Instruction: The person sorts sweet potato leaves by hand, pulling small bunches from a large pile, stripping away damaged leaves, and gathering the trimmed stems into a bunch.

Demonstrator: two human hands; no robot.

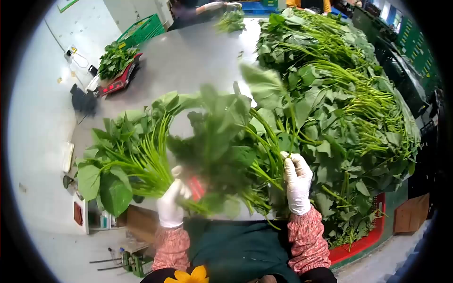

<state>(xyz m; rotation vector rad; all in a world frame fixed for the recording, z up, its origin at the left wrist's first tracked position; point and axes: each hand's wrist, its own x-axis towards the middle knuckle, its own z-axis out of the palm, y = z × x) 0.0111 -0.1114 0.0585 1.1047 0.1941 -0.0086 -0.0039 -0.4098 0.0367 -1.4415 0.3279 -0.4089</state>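
My right hand (298, 181), in a white glove, pinches the stem of a leafy green stalk (291, 113) that stands up above its fingertips. My left hand (172, 200), also gloved, is closed around leafy greens (212, 137), whose leaves are smeared by motion; its fingers are partly blurred. Just beyond and left of that hand lies a bunch of leafy greens (137, 160), with its stems gathered toward me. More loose stalks (264, 165) lie between my hands, and a small red patch shows beside my left hand.
A large heap of greens (349, 94) covers the right side of the metal table (188, 52), above a red crate (337, 254). At back left, a red scale (120, 80) bears greens near a green crate (141, 30). Other people stand at the far end, one near a small bunch (231, 21).
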